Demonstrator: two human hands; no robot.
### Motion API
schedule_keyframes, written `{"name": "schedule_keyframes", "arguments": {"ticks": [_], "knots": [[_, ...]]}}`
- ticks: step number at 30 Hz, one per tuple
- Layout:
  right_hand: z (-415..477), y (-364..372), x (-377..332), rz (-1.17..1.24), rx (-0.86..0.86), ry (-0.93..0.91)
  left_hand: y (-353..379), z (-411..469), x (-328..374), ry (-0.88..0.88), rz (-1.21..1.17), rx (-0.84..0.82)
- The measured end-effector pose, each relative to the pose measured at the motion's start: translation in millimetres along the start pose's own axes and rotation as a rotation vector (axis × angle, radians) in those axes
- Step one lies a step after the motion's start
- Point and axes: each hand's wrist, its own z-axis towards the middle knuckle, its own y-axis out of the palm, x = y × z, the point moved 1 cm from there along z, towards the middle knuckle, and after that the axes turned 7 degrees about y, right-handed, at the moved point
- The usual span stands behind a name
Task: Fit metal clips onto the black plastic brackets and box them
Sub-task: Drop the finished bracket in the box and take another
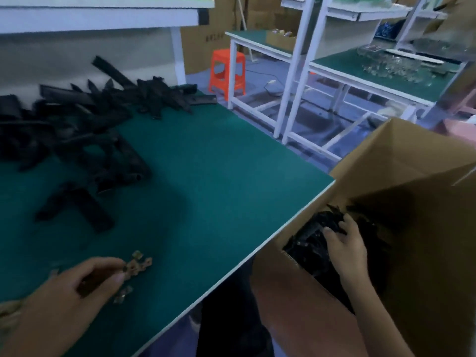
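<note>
Head view shows us the pile of black plastic brackets (77, 119) on the far left of the green counter (206, 176). More boxed brackets (316, 233) sit down inside the cardboard box (386, 161), which stands just beside the counter's right edge. We think the brackets are light and stiff, with long thin bodies, so we would take one by the middle of its long part. They lie crossed over each other, so one may snag on the next when pulled. The metal clips (136, 262) are tiny and hard, and likely a bit slippery. We would pinch one by its flat sides. Our left hand (85, 282) pinches a few clips between thumb and fingers, near the counter's front edge, and a few more lie close by. Our right hand (346, 244) is down in the box with its fingers on the brackets, but we cannot tell if it grips one or only rests there. Everything is blurry and the box's inside is dark. We cannot see if any bracket has a clip on.
</note>
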Motion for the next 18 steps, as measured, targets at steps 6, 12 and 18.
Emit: {"name": "schedule_keyframes", "arguments": {"ticks": [6,12,18], "knots": [[-89,109,-117,0.107,-0.209,-0.625,-29,-29,3,-0.068,-0.096,0.22],[-184,233,-209,-0.149,-0.762,-0.909,-42,-51,-4,-0.068,-0.099,0.386],[-213,312,-238,-0.494,-0.672,-0.945,-43,-71,-21,-0.09,-0.184,0.398]]}}
